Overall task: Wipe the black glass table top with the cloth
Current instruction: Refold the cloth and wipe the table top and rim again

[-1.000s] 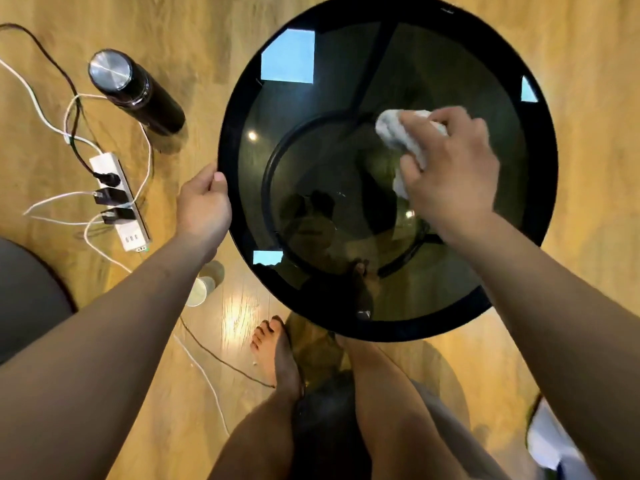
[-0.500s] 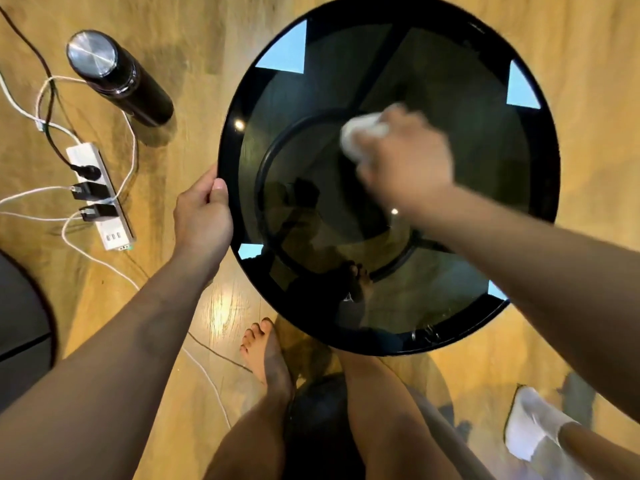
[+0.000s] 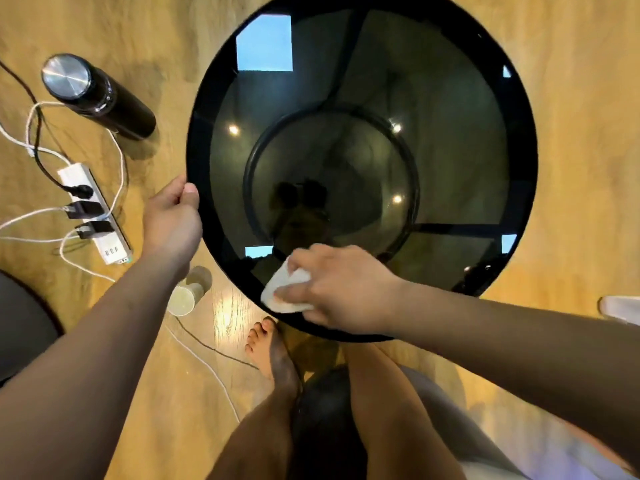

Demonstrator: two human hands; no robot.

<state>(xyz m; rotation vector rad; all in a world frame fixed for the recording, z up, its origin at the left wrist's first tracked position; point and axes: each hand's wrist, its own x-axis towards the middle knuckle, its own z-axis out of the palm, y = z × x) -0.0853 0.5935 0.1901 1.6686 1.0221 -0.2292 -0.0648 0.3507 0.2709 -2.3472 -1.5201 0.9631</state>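
Note:
The round black glass table top (image 3: 450, 161) fills the middle of the view, with window and lamp reflections on it. My right hand (image 3: 343, 289) presses a crumpled white cloth (image 3: 285, 289) onto the glass at its near-left rim. My left hand (image 3: 171, 220) grips the table's left edge, thumb on top of the rim. Most of the cloth is hidden under my fingers.
On the wooden floor to the left stand a black bottle with a steel cap (image 3: 97, 95), a white power strip (image 3: 95, 213) with plugs and trailing cables, and a paper cup (image 3: 185, 296). My bare foot (image 3: 270, 351) and legs are under the near rim. A white shoe (image 3: 620, 308) is at right.
My right hand has swept the cloth from the far middle of the glass down and left to the near-left rim. My left hand stays on the left edge.

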